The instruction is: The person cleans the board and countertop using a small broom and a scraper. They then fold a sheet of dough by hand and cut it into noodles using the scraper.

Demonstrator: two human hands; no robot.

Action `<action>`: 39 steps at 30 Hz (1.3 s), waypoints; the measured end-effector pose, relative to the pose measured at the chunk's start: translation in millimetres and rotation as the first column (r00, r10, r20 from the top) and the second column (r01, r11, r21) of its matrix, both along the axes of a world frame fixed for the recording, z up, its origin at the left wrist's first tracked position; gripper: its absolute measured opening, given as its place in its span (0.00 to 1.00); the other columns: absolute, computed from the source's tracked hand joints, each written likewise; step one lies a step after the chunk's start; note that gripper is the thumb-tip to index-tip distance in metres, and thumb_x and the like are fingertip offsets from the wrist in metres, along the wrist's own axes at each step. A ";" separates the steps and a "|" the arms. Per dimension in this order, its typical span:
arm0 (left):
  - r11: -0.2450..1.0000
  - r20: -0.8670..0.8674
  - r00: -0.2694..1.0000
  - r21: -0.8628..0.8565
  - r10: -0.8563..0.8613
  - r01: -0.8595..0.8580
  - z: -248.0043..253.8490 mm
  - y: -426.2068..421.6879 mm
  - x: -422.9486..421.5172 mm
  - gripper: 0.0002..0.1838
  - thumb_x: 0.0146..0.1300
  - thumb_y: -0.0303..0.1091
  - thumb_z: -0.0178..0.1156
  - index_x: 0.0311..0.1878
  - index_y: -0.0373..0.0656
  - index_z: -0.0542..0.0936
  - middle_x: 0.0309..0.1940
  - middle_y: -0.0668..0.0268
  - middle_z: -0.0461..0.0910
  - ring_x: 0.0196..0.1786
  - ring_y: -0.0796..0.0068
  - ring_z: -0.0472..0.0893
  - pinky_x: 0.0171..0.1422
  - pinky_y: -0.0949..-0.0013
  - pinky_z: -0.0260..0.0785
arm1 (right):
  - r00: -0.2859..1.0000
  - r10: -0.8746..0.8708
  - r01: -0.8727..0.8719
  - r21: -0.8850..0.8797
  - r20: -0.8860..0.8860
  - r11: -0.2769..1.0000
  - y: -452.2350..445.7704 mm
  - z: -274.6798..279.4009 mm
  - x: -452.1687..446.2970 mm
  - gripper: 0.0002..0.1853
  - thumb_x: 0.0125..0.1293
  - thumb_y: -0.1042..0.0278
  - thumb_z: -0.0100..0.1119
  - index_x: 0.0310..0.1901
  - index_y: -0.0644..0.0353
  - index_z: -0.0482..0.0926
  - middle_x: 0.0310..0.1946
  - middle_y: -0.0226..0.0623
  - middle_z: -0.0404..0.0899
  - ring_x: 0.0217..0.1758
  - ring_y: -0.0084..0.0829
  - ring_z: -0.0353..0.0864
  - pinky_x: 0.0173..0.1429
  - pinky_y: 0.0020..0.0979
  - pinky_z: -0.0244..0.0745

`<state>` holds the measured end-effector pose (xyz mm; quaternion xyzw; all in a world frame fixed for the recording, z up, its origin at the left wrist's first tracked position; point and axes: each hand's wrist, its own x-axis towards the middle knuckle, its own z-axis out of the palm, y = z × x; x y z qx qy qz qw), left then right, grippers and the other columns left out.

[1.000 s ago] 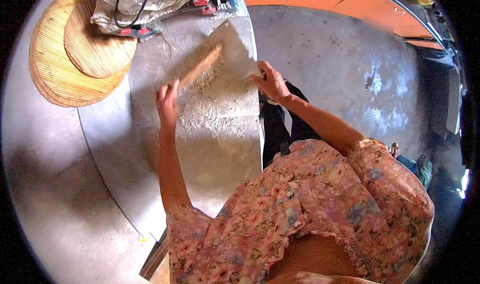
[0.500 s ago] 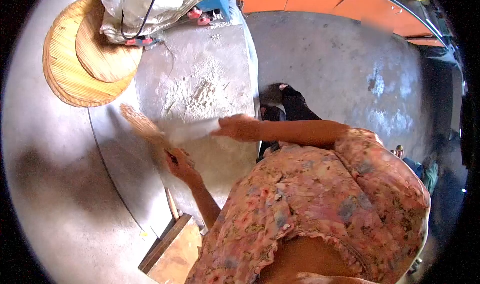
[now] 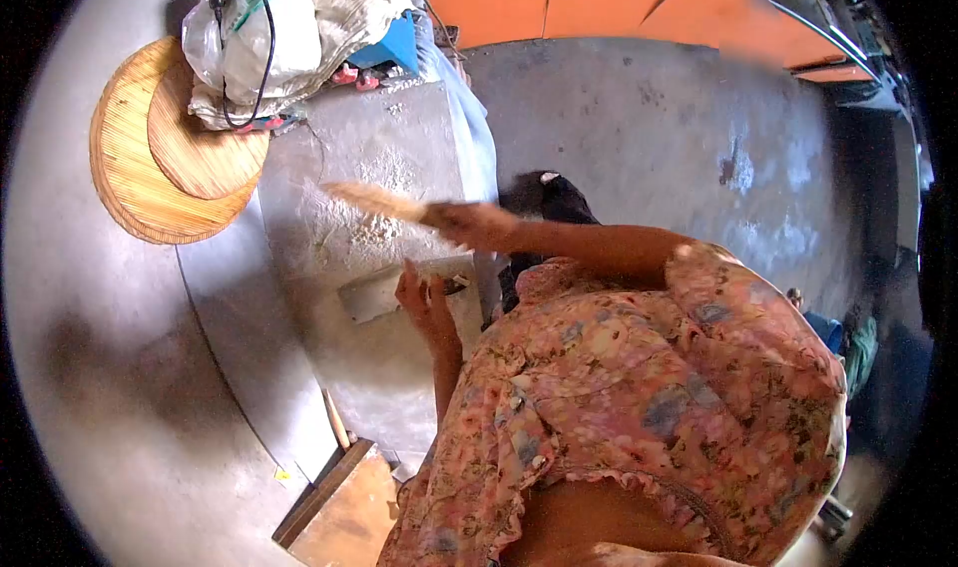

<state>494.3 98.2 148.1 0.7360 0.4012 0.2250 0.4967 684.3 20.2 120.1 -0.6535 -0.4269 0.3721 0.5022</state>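
My right hand is closed around the near end of a tan bristle brush, blurred by motion. The brush reaches leftward over the grey surface with white powder on it. Below it, my left hand has its fingers apart and seems to hold nothing. A cleaver with a wide grey blade lies flat on the surface, partly behind the left hand; its dark handle end shows to the right of my fingers.
Round slatted wooden lids lie at upper left, beside plastic bags and a black cord. A wooden board and a stick are at lower left. Orange cabinets line the far side.
The brush has gone from my left hand to my right hand. The cleaver, earlier in my right hand, now lies on the surface. My left hand has moved right and opened.
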 end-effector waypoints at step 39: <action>0.744 -0.429 0.704 -0.103 0.566 -0.661 -148.7 11.4 -46.4 0.38 0.51 0.37 0.78 0.53 0.31 0.62 0.47 0.52 0.72 0.48 0.65 0.74 0.50 0.64 0.73 | 0.502 0.486 0.057 -0.588 0.716 0.807 10.0 38.6 277.5 0.22 0.66 0.68 0.49 0.63 0.45 0.72 0.43 0.45 0.82 0.45 0.46 0.84 0.48 0.49 0.81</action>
